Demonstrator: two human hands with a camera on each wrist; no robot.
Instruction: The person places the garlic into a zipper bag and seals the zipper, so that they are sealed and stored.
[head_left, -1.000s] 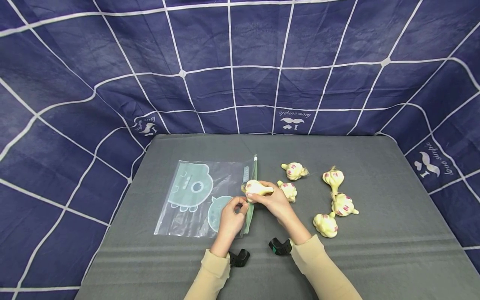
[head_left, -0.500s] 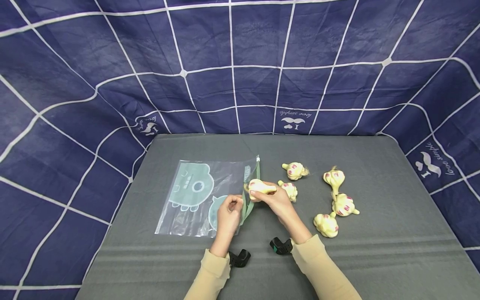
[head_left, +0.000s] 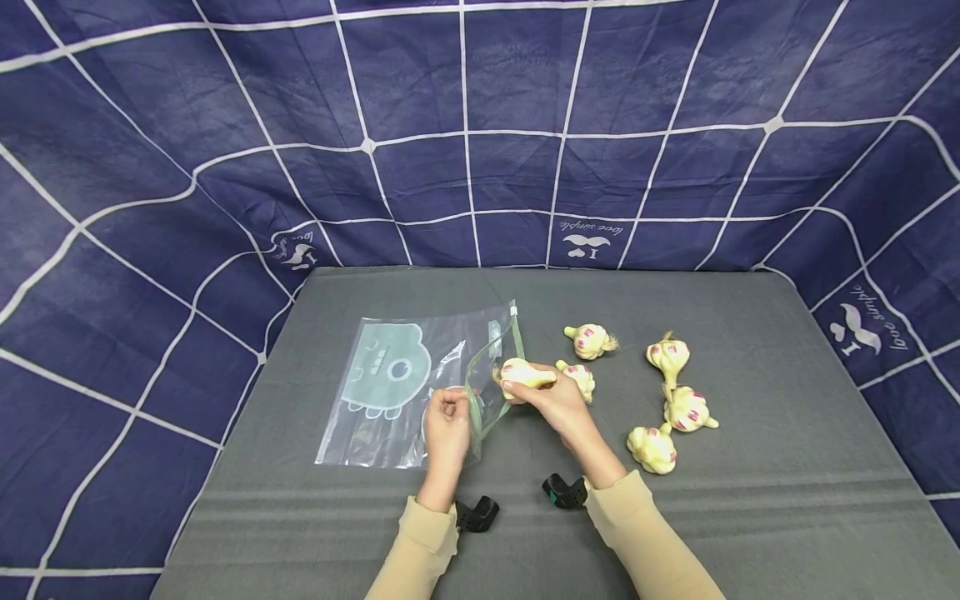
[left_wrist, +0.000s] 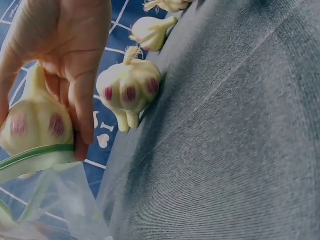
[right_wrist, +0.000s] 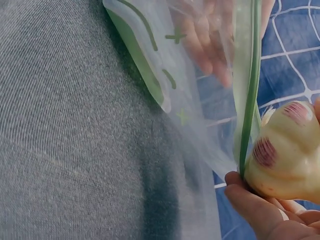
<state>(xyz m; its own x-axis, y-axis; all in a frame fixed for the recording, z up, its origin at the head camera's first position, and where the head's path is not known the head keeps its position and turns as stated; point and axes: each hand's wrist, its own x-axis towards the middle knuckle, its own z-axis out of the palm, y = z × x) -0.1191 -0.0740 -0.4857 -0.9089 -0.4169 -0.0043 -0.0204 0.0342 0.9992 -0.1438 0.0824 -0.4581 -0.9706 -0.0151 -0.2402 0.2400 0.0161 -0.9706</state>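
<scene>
The right hand is closed around the neck side of a garlic bulb, root end turned toward the bag. The left hand, fingers curled, appears to pinch the near lip of the clear zip bag, whose green-edged mouth gapes between the hands. The bulb is at that mouth; whether any of it is inside, I cannot tell for sure. The step in hand seems to be opening the bag for this bulb. The next move would call for the left hand to hold the lip away while the right guides the bulb past the rim and lets go. The bag lies flat on the gray surface. Farther right, 2 bulbs lie near the right hand and 3 others sit close together.
</scene>
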